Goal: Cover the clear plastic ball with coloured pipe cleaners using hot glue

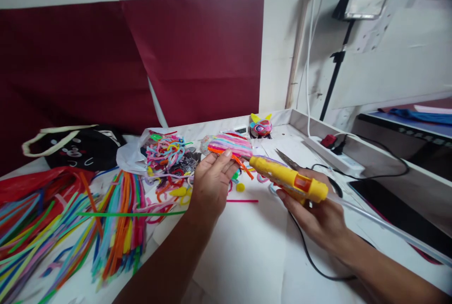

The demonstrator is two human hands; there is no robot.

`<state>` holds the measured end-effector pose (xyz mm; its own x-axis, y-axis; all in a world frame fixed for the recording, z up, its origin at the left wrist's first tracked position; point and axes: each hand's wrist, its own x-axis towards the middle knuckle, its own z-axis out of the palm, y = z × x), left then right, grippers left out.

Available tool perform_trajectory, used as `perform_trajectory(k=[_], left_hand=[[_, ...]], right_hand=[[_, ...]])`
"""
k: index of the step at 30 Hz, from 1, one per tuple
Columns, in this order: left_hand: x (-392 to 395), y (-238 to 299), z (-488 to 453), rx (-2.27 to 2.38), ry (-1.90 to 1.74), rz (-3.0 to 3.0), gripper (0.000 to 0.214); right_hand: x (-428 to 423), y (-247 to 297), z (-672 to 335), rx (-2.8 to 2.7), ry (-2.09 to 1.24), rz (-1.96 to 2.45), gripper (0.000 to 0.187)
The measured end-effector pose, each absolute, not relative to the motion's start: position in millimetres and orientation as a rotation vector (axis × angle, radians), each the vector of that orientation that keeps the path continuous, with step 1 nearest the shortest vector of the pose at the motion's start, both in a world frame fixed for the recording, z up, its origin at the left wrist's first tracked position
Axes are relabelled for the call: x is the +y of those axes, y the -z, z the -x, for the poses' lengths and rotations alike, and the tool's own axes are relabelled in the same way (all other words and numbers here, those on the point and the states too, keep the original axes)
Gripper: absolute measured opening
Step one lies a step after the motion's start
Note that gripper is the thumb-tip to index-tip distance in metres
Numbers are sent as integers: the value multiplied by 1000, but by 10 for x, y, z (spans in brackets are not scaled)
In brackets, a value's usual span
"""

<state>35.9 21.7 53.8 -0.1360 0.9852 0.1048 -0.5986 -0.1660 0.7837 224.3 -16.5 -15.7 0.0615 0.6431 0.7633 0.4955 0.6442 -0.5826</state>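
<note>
My left hand (213, 181) pinches a striped piece made of pipe cleaners (231, 144) in pink, white, blue and red. An orange pipe cleaner (243, 165) runs along its near edge, and its end sticks out to the right. In my right hand (314, 217) is a yellow hot glue gun (287, 179) with a long clear glue stick (384, 226) coming out of its back. The gun's nozzle points left and sits at or very near the orange strip; whether it touches, I cannot tell. My fingers hide part of the striped piece.
Bundles of coloured pipe cleaners (125, 228) cover the left side, near a black bag (83, 146). Scissors (287, 159) lie behind the glue gun. A power strip (334, 155), a dark phone-like slab (399, 214) and a black cord (307, 252) occupy the right. A colourful figure (261, 127) stands at the back.
</note>
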Motion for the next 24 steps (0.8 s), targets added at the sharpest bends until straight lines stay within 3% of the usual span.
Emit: perform_trajectory(k=[24], left_hand=[[173,-521,-409,662,-1586,-796,16]], right_hand=[[-173,223,-2296,-1739,57,875,37]])
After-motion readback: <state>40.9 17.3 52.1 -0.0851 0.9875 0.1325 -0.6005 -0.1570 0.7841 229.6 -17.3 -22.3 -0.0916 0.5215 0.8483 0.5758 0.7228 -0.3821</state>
